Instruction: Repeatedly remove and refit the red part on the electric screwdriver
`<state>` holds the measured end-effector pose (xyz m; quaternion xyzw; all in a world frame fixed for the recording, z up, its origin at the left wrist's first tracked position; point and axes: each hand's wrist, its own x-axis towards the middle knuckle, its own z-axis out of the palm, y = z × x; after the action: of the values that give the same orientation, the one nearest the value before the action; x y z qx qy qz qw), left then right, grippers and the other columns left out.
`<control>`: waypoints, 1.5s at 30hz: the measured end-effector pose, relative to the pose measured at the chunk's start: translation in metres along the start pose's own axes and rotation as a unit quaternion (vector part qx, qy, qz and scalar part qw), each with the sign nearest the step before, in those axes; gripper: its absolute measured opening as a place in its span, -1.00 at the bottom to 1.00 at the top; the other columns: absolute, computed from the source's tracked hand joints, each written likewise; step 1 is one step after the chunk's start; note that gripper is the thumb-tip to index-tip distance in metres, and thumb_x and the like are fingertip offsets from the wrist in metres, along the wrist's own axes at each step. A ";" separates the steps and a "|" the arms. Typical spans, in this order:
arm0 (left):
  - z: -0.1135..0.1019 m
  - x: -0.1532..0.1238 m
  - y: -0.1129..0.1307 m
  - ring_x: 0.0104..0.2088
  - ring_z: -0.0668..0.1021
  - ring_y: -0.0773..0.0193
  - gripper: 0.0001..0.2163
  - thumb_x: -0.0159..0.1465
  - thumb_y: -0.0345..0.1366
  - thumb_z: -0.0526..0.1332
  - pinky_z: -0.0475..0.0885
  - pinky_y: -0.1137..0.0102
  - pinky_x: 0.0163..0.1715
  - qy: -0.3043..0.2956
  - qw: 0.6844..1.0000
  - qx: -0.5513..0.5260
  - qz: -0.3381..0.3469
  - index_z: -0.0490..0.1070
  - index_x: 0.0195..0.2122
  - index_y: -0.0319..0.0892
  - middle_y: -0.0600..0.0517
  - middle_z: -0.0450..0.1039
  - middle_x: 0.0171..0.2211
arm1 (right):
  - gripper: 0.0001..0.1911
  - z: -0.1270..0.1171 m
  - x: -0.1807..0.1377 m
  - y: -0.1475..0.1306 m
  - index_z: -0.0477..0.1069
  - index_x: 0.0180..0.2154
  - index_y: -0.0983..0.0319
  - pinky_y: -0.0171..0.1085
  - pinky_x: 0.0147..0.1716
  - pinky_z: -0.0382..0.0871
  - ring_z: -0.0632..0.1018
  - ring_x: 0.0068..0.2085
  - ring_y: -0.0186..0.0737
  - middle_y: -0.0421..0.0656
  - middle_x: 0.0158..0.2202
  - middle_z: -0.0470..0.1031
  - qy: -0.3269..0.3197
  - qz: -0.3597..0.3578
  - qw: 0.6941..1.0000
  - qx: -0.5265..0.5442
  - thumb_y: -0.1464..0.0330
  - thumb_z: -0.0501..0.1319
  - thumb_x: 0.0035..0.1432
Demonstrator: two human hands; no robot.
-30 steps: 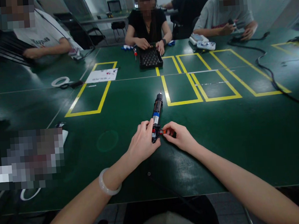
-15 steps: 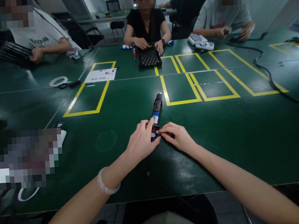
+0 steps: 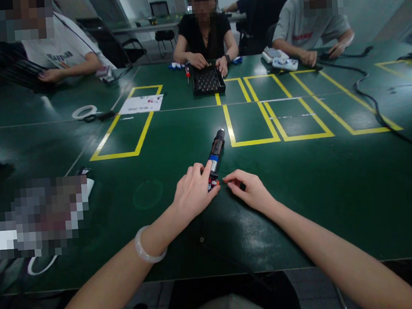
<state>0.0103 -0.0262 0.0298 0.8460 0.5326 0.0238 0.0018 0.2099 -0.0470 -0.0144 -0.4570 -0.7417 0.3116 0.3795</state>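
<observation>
Black, silver and blue bands run along the cylindrical device [image 3: 216, 146] in front of you, and your left hand [image 3: 193, 188] clasps its near end: fingers over the top and far side, thumb along the right. The device sits centrally over the green table [image 3: 335, 188], slanting away from you and a little rightward, its narrow tip pointing at the far side. Between your left thumb and fingers, small red, white and orange parts [image 3: 218, 183] show at its near end; your hand covers the rest. Your right hand [image 3: 248, 187] is just beside them, a slim gap off, fingers curled and the index tip and thumb slightly parted, with bare air between them.

The tip comes near the left line of a yellow tape outline [image 3: 256, 142], though just beside it. The table's near edge passes beneath both your forearms, well back from your hands. Green surface spreads from your right forearm out to a black cable [image 3: 367, 105], and forward from your left hand to the other taped shapes. Ahead, a co-worker's black tray [image 3: 198, 91] stands well apart from the tip.

A white sheet [image 3: 141, 104] at left carries print too small to read. A white shirt [image 3: 39, 48] bears dark letters, perhaps starting "Kapp"; red lettering on a grey shirt [image 3: 286, 19] is blurred.
</observation>
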 end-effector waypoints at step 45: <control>-0.027 0.029 -0.214 0.05 0.44 -0.14 -0.55 0.33 -0.11 0.10 0.28 -0.10 0.05 0.046 0.931 -0.064 -0.355 0.41 0.07 -0.37 -0.27 0.42 0.03 | -0.83 -0.005 0.001 0.000 0.47 -0.18 0.24 -0.31 -0.32 0.38 0.49 -0.32 -0.31 -0.09 -0.18 0.52 -0.015 -0.018 1.000 0.009 0.48 0.11 0.28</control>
<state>-0.1714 0.0918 0.0517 0.5976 0.7952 0.0942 0.0400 0.2136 -0.0461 -0.0116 -0.4357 -0.7523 0.3184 0.3781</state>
